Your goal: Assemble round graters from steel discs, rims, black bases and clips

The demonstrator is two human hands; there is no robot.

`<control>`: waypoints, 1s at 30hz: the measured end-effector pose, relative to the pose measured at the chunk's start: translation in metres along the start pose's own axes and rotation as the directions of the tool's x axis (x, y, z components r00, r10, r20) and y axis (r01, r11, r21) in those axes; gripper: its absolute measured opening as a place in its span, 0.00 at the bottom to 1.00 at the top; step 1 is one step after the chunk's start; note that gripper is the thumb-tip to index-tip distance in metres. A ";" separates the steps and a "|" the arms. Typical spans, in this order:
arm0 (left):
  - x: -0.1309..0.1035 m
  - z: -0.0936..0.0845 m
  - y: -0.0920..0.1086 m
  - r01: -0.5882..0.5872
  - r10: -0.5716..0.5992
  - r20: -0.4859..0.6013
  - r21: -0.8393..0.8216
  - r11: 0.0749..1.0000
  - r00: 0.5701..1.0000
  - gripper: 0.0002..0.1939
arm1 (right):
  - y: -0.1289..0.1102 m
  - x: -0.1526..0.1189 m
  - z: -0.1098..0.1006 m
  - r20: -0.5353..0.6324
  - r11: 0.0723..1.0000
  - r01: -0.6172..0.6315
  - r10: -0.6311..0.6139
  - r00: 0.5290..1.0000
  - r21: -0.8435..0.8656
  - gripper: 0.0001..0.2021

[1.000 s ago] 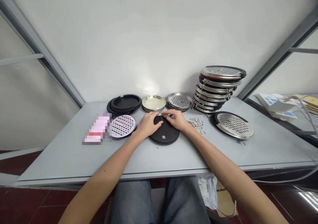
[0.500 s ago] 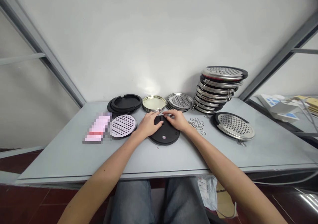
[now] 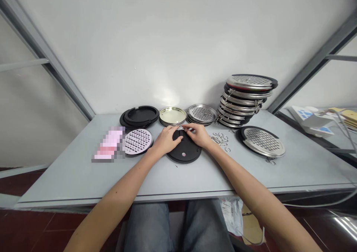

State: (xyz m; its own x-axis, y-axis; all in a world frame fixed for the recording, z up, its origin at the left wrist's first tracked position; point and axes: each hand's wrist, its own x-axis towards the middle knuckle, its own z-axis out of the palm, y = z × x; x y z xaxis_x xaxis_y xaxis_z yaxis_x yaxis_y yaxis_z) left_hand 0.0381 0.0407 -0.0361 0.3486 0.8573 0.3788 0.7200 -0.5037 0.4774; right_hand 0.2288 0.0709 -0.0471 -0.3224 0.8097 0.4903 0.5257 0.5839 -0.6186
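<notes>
A black round disc (image 3: 184, 149) with a small hole near its front edge lies on the table between my hands. My left hand (image 3: 168, 138) is closed on its far left edge, the fingers over the rim and the thumb on top. From the right, my right hand (image 3: 198, 134) pinches at the far edge with thumb and fingers. A small shiny metal piece (image 3: 181, 128) shows between the fingertips of both hands; its exact shape is partly hidden. Several loose metal wire rings (image 3: 221, 139) lie just right of my right hand.
Behind my hands stand gold-coloured round lids (image 3: 172, 115) and perforated metal discs (image 3: 202, 114). Black rings (image 3: 141, 115) and a perforated disc (image 3: 138, 141) lie left. A tall leaning stack (image 3: 245, 99) rises at right, above an assembled disc (image 3: 263, 142). A blurred pink item (image 3: 108, 144) lies far left.
The fingertips and the metal piece at the disc's far edge have shifted very slightly. The disc and everything else stay where they were.
</notes>
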 end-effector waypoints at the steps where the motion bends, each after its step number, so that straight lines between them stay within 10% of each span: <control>1: 0.000 0.000 0.000 -0.002 0.002 0.000 -0.002 1.000 1.000 0.22 | 0.000 0.000 0.000 -0.004 1.000 -0.006 0.006 1.000 0.009 0.14; 30: -0.001 0.001 -0.001 0.004 -0.004 -0.005 -0.014 1.000 1.000 0.25 | -0.002 0.001 -0.002 0.042 0.990 0.073 -0.068 0.997 -0.124 0.13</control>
State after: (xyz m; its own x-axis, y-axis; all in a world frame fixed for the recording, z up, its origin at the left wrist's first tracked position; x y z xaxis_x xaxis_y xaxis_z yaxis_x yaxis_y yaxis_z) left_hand 0.0381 0.0402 -0.0377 0.3424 0.8588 0.3810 0.7129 -0.5016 0.4901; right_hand 0.2293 0.0705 -0.0440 -0.3905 0.7700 0.5046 0.5948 0.6294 -0.5001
